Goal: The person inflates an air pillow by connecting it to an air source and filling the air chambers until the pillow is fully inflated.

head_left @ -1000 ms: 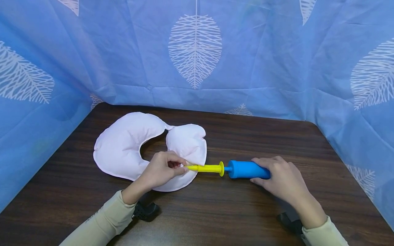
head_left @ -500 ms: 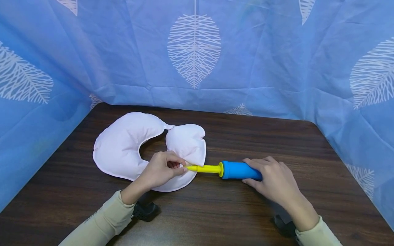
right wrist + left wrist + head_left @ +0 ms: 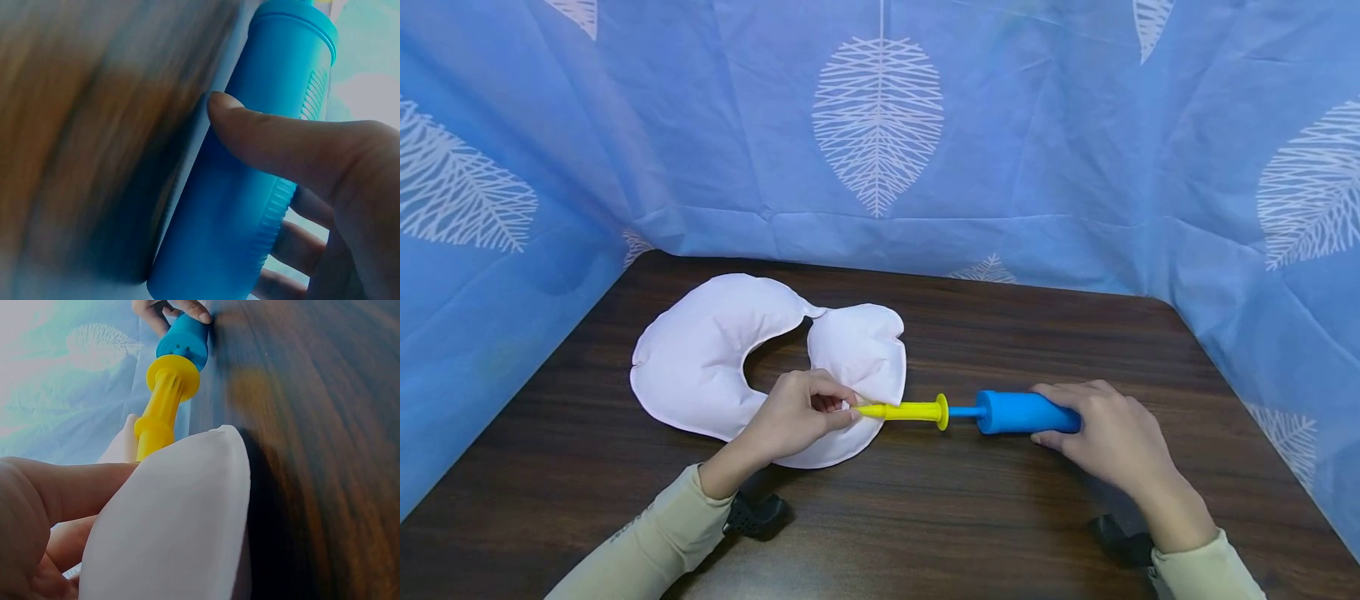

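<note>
Two bare hands are busy above a dark brown, wood-grained table point(image 3: 962, 517). The left hand point(image 3: 793, 415) pinches with thumb and forefinger at the tip of a bright yellow plastic nozzle point(image 3: 913, 412), where a small white piece point(image 3: 846, 406), perhaps a valve, shows beside the fingertips — how firmly they hold it, I cannot tell. The right hand point(image 3: 1108, 433) is clamped around a smooth blue plastic cylinder point(image 3: 1018, 412), its thumb on one side and the other fingers curled on the opposite side.

A soft, pale pink fabric pillow point(image 3: 688, 367), curved like a ring for the neck, lies on the table to the left of the pump parts, partly hidden by the left hand. In my judgement, the step in hand is pumping air into it: a thin blue rod point(image 3: 964, 412) is exposed between nozzle and cylinder, so the pump stands drawn out. The next move would call for a straight push of the cylinder toward the nozzle, with the joint held tight — a slanted push could loosen the tip.

The pillow's cloth is matt and puffy, with a flat seam at its edge and creases near the inner curve. The nozzle is slim, ribbed lengthwise, and ends in a round flange. Fine ridges run along the cylinder's side, which should help the grip.
</note>
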Demonstrator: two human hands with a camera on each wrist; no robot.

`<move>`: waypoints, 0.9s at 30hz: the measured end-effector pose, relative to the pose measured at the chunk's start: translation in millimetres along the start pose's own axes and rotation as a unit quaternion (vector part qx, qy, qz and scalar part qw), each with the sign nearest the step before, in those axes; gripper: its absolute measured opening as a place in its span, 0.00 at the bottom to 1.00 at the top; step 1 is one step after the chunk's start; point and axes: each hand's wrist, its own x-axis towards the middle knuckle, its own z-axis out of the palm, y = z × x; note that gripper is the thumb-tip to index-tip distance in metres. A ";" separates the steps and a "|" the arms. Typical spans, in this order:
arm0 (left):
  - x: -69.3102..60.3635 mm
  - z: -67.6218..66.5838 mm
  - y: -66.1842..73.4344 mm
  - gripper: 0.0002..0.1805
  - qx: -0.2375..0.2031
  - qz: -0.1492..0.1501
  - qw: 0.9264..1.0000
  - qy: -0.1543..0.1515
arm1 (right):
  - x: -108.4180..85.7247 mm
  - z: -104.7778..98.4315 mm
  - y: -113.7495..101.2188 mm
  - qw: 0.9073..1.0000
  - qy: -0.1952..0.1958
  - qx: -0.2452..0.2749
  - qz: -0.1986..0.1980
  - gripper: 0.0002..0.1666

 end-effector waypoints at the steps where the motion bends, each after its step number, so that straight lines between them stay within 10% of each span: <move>1: 0.1 0.1 -0.1 0.04 0.000 0.000 1.000 0.000 | -0.5 -0.2 4.6 1.000 -0.002 0.001 0.004 0.42; 15: 0.4 0.5 0.8 0.03 0.001 -0.012 1.000 0.000 | -2.4 -5.4 41.3 0.996 -0.043 0.022 0.076 0.43; 27: 0.5 0.0 2.2 0.03 0.001 -0.017 1.000 0.002 | 0.2 0.8 12.3 1.000 0.014 0.028 -0.002 0.40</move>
